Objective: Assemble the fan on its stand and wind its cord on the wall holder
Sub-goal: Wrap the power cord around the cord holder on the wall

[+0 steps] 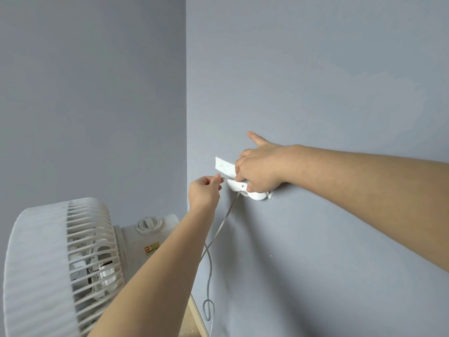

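Now winding cord (220, 228) onto wall holder (239, 185).
Pinching it with left hand (205, 190), clasping holder with right hand (262, 171); pull taut.

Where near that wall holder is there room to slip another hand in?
Bare wall above the right hand and below the holder, right of the hanging cord. Crowded between left hand, holder and fan.

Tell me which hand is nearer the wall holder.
Right. The right hand holds the wall holder; the left hand pinches the cord just beside it.
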